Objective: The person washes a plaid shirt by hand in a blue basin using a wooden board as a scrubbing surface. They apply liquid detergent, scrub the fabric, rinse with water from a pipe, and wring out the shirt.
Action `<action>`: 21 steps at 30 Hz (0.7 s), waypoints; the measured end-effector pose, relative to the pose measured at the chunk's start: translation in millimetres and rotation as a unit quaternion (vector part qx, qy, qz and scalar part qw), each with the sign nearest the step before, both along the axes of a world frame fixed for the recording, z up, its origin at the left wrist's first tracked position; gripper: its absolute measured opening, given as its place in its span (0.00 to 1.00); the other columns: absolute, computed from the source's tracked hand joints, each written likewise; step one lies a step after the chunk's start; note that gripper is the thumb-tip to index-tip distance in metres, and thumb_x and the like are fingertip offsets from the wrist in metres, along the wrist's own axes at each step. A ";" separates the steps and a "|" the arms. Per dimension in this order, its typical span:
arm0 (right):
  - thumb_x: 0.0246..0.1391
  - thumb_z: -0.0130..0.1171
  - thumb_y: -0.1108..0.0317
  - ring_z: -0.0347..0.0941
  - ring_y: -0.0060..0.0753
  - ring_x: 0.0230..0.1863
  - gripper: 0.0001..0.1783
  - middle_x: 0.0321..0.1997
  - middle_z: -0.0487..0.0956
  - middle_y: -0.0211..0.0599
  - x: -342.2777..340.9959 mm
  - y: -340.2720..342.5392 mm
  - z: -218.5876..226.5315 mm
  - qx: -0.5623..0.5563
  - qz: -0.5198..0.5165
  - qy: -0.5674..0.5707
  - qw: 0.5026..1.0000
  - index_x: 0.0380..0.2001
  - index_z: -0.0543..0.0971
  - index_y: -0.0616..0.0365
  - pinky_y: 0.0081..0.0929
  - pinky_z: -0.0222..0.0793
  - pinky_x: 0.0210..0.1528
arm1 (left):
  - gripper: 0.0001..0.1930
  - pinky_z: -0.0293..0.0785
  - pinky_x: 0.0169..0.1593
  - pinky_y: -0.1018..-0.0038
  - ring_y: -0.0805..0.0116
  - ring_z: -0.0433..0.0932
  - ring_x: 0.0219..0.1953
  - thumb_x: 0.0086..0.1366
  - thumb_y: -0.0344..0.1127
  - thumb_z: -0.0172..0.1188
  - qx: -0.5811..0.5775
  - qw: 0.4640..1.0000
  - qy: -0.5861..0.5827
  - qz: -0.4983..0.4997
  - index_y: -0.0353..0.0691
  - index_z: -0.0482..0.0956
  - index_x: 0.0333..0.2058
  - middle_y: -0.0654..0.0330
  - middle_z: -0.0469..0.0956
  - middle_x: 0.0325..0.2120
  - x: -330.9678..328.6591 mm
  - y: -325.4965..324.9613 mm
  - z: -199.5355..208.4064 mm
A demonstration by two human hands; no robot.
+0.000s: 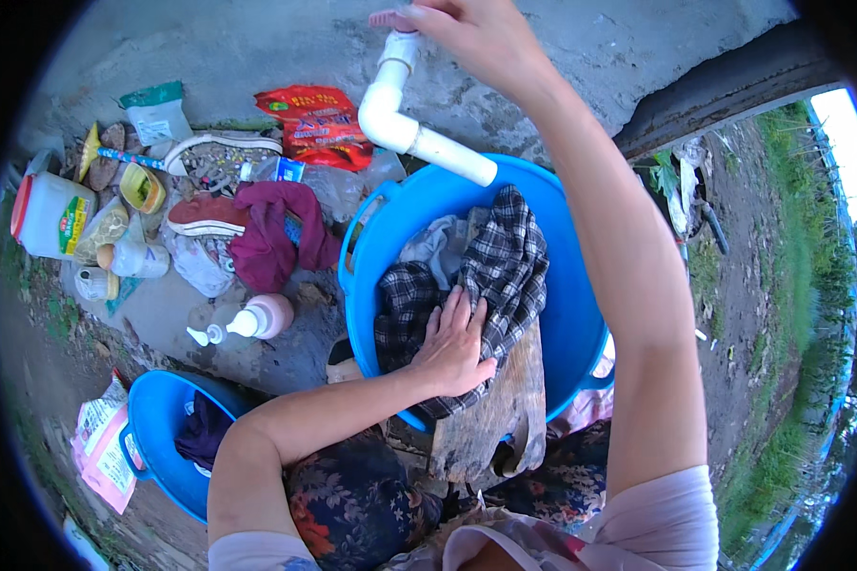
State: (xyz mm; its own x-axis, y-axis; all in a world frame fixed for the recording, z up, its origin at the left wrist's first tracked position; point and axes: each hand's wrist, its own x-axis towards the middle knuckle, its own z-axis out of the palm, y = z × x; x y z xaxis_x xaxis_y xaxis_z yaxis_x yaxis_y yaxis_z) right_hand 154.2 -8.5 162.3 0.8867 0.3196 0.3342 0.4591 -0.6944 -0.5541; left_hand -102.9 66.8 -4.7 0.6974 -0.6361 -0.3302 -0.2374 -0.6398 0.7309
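My left hand (452,347) lies flat with fingers stretched on a black-and-white plaid garment (505,271), pressing it against a worn wooden board (476,423). The board slants into a large blue tub (578,328). A grey cloth (435,246) is bunched beside the plaid garment inside it. High at the wall, my right hand (481,33) grips the pinkish tap handle (388,19) with the thumb on it; some fingers are cut off by the picture's edge. Below the tap, a bent white pipe (428,143) ends over the tub. Whether water runs from it I cannot tell.
A pink-and-white bottle (267,316) and a maroon cloth (267,233) sit left of the tub. Beyond are a red packet (314,124), shoes (209,216) and a white bucket (52,217). A smaller blue bucket (157,433) with dark cloth stands near left.
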 end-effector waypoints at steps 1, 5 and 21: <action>0.54 0.56 0.55 0.79 0.42 0.37 0.20 0.35 0.82 0.46 6.0 17.2 7.9 -0.037 -0.001 0.018 0.999 0.37 0.81 0.62 0.36 0.74 0.41 | 0.47 0.38 0.68 0.46 0.42 0.35 0.70 0.57 0.50 0.59 0.009 1.000 -0.012 0.006 0.26 0.47 0.65 0.34 0.40 0.66 -0.3 -0.3 -1.6; 0.53 0.51 0.54 0.77 0.56 0.43 0.22 0.39 0.80 0.55 28.5 52.1 4.8 -0.169 -0.072 0.000 0.983 0.33 0.83 0.63 0.48 0.72 0.46 | 0.46 0.39 0.68 0.46 0.40 0.35 0.70 0.58 0.49 0.59 -0.010 0.999 -0.027 0.014 0.25 0.46 0.65 0.33 0.40 0.65 5.9 -4.8 -8.6; 0.45 0.53 0.58 0.78 0.54 0.34 0.15 0.29 0.80 0.52 50.1 49.2 -21.8 -0.174 -0.011 -0.200 0.964 0.27 0.81 0.57 0.46 0.74 0.39 | 0.47 0.38 0.69 0.47 0.43 0.34 0.71 0.58 0.48 0.60 -0.023 1.000 -0.009 0.019 0.26 0.46 0.65 0.35 0.39 0.66 4.2 -2.6 -11.0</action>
